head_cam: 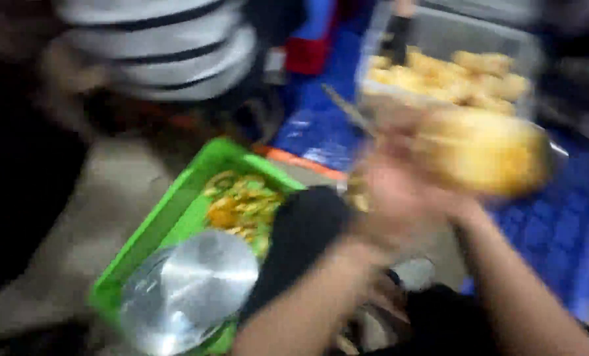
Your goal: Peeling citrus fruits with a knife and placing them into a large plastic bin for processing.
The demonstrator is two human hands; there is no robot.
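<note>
- The frame is heavily blurred, so fine detail of the fingers is lost; what follows is limited to broad shapes
- The right hand [459, 198] is raised at the right of centre and appears to grip a large yellow fruit piece [482, 155]; the piece lies just above and beyond the knuckles, its long axis running roughly left to right, with its far end pointing to the right edge of the view
- The left hand [387, 198] sits close beside the right, near the left end of that same yellow piece; whether it clasps the piece, a tool or nothing cannot be told through the blur; a thin dark sliver [347, 109] slants up and left from it, perhaps a blade, though that is a guess
- Both hands are about equally near the piece; the right seems to carry it, the left meets it from the side
- Beyond the hands, a grey tub [452, 29] holds more yellow pieces [452, 76]; it stands on a blue surface [558, 231], apart from the hands
- Lower left, a green tray [169, 204] holds yellowish scraps [242, 204] and a round metal lid [192, 290]; a dark sleeve [298, 244] crosses the tray's right edge
- Another person in a striped top [169, 46] is at upper left
</note>
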